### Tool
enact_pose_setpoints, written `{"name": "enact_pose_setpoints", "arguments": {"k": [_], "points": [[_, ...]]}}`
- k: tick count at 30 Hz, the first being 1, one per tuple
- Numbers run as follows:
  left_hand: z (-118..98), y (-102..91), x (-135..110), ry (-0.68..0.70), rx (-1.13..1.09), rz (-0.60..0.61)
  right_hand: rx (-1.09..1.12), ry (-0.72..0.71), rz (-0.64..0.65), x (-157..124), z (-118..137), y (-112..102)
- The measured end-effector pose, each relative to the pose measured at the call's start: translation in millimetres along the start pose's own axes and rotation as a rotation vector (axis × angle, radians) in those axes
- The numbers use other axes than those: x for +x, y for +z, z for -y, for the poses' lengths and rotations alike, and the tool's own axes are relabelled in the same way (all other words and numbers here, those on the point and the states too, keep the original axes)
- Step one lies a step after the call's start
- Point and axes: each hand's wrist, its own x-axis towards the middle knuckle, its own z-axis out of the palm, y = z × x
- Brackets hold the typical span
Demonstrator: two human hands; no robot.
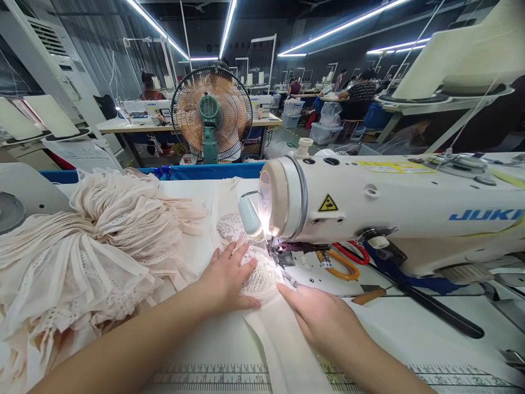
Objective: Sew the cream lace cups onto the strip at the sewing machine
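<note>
Cloth [266, 314] is lying at the needle end of the sewing machine [348, 202], appearing light, soft and, at its lace [259, 278], snag-prone; the plain band [289, 353] is likely offering safer hold. Left hand [223, 279] is pressing the lace, fingers spread; right hand [328, 317] is touching the band, its grip being impossible to tell. Glare is obscuring the needle.

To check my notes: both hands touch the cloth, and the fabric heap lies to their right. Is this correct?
Not quite: the head view shows the fabric heap to their left. The left hand and right hand do touch the cloth.
</note>
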Motion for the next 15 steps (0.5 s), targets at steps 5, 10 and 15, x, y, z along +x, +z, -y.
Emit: {"name": "enact_pose_setpoints", "arguments": {"k": [5, 10, 15], "points": [[5.6, -3.6, 4.6, 0.022, -0.016, -0.032, 0.016, 0.025, 0.103, 7.1, 0.6, -8.6], [9.2, -9.4, 7.8, 0.034, -0.036, -0.032, 0.053, 0.055, 0.237, 16.5, 3.9, -22.3], [14.2, -17.9, 16.2, 0.017, -0.027, 0.012, 0.036, 0.095, 0.439, 28.3, 11.6, -43.3]]}}
